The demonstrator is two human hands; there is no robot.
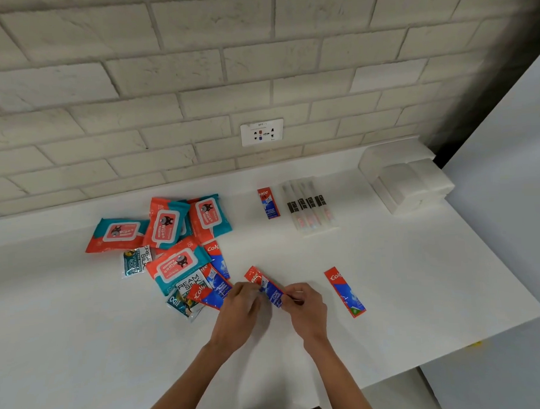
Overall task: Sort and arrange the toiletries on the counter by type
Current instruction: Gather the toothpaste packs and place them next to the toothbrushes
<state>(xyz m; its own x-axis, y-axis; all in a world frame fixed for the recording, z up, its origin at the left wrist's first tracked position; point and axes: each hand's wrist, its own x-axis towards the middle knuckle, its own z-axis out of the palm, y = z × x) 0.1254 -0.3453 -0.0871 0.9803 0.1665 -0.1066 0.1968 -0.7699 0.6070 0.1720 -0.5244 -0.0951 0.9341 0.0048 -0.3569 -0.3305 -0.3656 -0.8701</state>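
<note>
I have both hands on one toothpaste sachet (267,288) at the near middle of the counter (417,260): my left hand (240,309) pinches its middle from the left, fingers together on it, and my right hand (306,307) grips its lower end, fingers closed on the edge. The sachet slants, red end up and away from me. To do this well I judge I should keep it flat, lift it clear and carry it to its own kind rather than drag it. Just to the right lies a lone sachet (345,292), well apart from the pile, a likely start for a row. Left of my hands the mixed heap (185,262) crowds in: more toothpaste sachets (217,258) tucked under a wipes pack (176,264), with shampoo sachets (136,259) poking out, so pulling from there could scatter things. Farther back three more wipes packs (162,223) overlap. Beyond, to the right, one toothpaste sachet (268,203) lies beside a neat row of wrapped toothbrushes (308,207), and white boxes (408,181) sit at the far corner.
</note>
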